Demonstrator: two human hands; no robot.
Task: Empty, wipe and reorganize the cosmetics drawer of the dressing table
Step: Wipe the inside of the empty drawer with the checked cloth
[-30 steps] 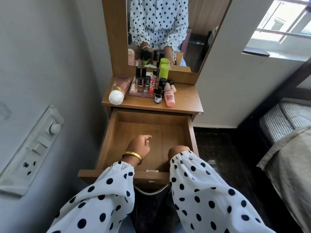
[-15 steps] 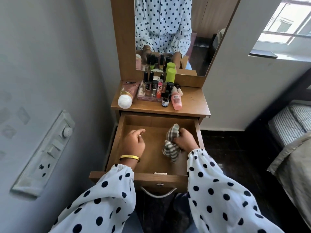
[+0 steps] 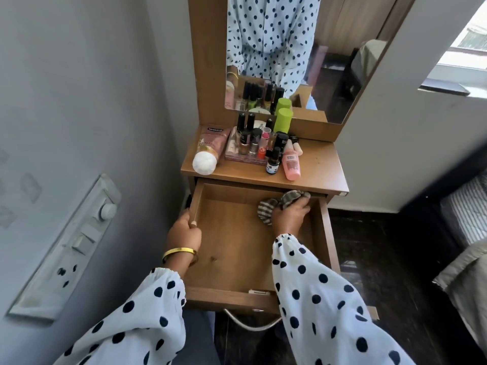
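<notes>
The wooden drawer (image 3: 229, 248) of the dressing table stands pulled out and holds nothing but a striped cloth (image 3: 271, 205). My right hand (image 3: 290, 217) presses that cloth into the drawer's far right corner, fingers curled over it. My left hand (image 3: 183, 231) grips the drawer's left wall, thumb on the rim. Several cosmetics (image 3: 263, 146) stand crowded on the table top (image 3: 316, 167): nail polish bottles, a lime-green can, a pink bottle and a pink tube lying on its side.
A mirror (image 3: 290, 54) rises behind the cosmetics. The grey wall with a switch panel (image 3: 73, 246) is close on the left. A bed (image 3: 466, 233) sits at the right over dark floor. The drawer's metal handle (image 3: 250, 324) is near my lap.
My right hand brought the striped cloth into the drawer and pushed it to the far right corner. My left hand moved from the drawer floor to grip the left wall.
</notes>
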